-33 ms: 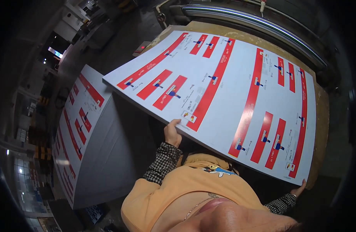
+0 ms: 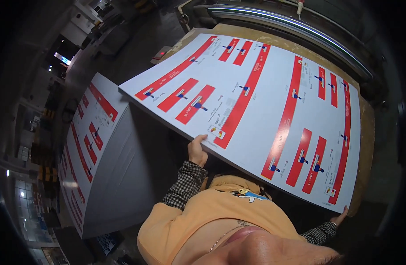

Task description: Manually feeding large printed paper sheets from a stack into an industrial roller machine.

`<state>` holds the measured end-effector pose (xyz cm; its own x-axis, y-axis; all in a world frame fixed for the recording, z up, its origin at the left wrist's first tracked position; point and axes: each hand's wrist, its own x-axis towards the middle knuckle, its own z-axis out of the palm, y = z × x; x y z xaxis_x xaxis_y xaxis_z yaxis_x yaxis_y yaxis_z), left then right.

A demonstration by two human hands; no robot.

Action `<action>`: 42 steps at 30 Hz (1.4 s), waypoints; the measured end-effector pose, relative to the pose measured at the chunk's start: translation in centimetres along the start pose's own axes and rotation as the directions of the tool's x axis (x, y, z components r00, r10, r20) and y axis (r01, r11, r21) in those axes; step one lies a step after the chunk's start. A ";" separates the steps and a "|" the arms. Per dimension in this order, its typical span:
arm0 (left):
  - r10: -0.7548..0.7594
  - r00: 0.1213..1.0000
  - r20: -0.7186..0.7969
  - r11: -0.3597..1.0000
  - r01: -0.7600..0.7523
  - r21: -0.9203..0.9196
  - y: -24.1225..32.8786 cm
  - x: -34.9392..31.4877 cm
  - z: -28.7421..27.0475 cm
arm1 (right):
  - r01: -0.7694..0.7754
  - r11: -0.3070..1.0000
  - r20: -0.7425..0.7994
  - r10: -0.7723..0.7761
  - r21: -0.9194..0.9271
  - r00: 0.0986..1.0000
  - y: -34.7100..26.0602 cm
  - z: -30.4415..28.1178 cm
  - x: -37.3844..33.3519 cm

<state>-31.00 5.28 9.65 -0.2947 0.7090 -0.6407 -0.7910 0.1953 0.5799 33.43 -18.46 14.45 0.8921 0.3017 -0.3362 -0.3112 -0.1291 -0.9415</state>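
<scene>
A large white printed sheet (image 2: pixel 256 119) with red bands and small blue figures lies over a worn brown board. Its near edge reaches out towards my body; whether it is one sheet or a thin stack, I cannot tell. My left hand (image 2: pixel 197 151) grips this near edge left of the middle, thumb on top and the other fingers hidden underneath. At the near right corner, my right hand (image 2: pixel 340 216) is closed on the sheet, its fingers partly hidden. Both forearms wear black-and-white checked sleeves.
The brown board (image 2: pixel 366 145) shows along the sheet's far and right edges. Beyond it runs a long shiny metal roller (image 2: pixel 291 33) of a machine. To my left stands a tall stack of similar printed sheets (image 2: pixel 119 176), with grey sides. A small red light (image 2: pixel 161 54) glows by the board's far left corner.
The printed sheet's left part has shifted very slightly away and to the right in the picture. Both hands keep hold of its near edge.
</scene>
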 end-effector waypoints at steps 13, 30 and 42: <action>-0.246 0.946 0.213 0.957 0.271 -0.099 -2.2 5.0 -1.9 | 0.071 0.959 0.036 -0.064 -0.275 0.997 0.1 8.1 2.4; -0.606 0.751 0.261 0.792 0.598 0.119 4.6 7.9 -3.8 | 0.082 0.880 0.121 -0.028 -0.468 0.992 -2.7 19.8 2.0; 0.703 0.710 -0.036 -0.046 0.096 0.994 25.9 36.1 -15.0 | 0.095 0.937 0.012 -0.097 -0.337 0.995 -2.6 21.0 -1.4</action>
<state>-70.13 25.74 -5.99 -0.7845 0.6166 -0.0656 0.5416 0.7328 0.4119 26.13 1.32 16.90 0.9141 0.3242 -0.2437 -0.0963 -0.4103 -0.9069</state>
